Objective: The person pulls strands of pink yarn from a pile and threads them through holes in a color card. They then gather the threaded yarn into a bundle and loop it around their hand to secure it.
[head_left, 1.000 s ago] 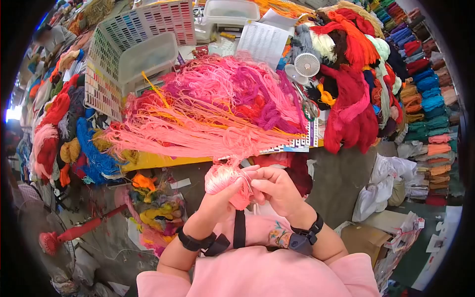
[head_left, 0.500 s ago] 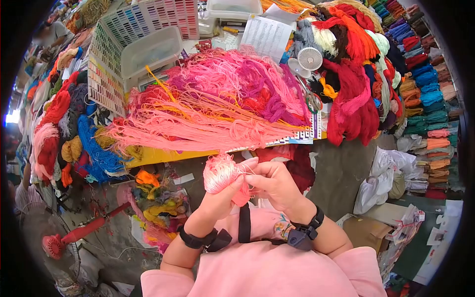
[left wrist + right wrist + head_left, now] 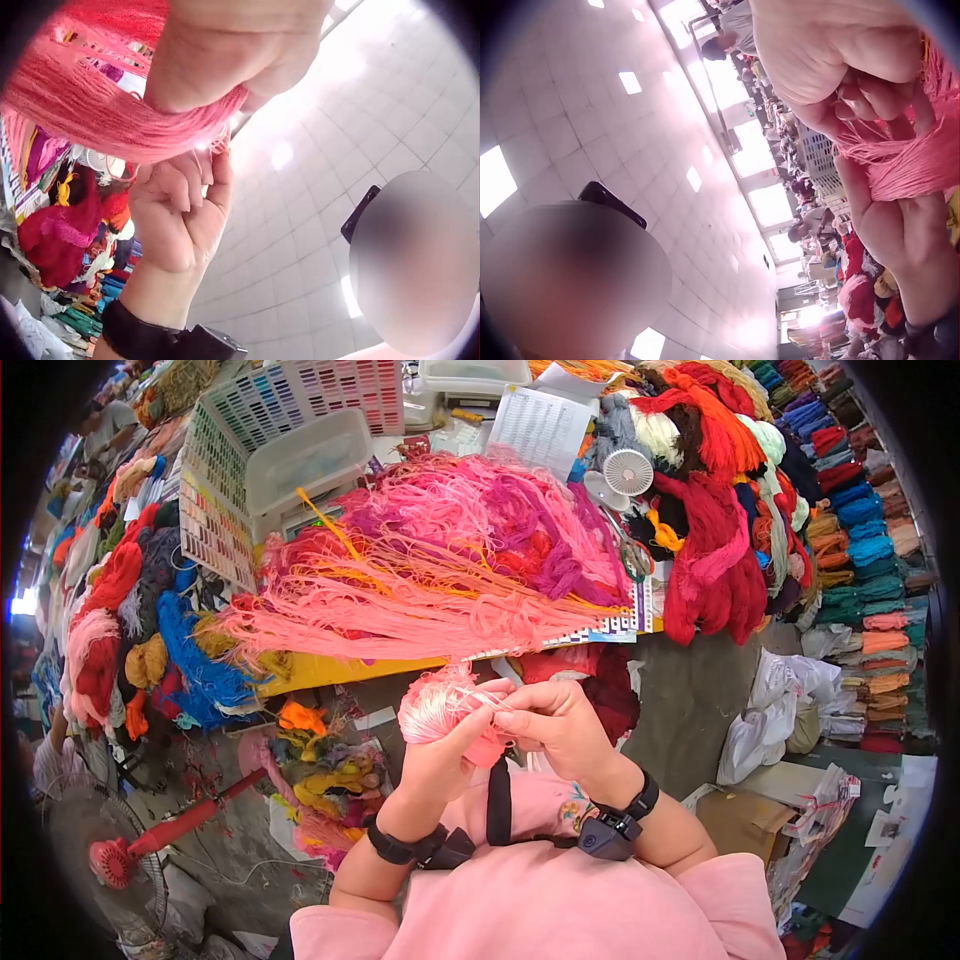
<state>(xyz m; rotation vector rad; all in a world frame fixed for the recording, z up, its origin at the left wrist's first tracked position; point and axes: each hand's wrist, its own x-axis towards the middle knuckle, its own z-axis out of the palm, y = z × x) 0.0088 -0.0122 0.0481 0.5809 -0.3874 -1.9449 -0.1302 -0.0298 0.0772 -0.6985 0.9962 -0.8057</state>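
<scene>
In the head view a skein of pink yarn [image 3: 427, 710] is held up before the chest, just off the table's front edge. My left hand [image 3: 444, 758] grips it, thumb along its near side; the strands bend round this hand in the left wrist view. With thumb and fingertips my right hand [image 3: 562, 732] pinches thin strands at the skein's right side. In the right wrist view the fingers of that hand are curled close against the pink strands [image 3: 919, 169]. A big heap of pink yarn [image 3: 440, 615], mixed with purple and orange, covers the table beyond.
Colour sample cards [image 3: 215, 520] and a clear plastic bin [image 3: 305, 465] stand at the back left. Scissors [image 3: 635, 563] and a small white fan [image 3: 628, 473] lie right of the heap. Dark red yarn [image 3: 710, 570] hangs over the right side; a red-hubbed fan [image 3: 112, 863] stands lower left.
The skein has shifted slightly left and turned a little in the left hand. The right hand stays close beside it with its fingers at the strands. The head view has tilted slightly.
</scene>
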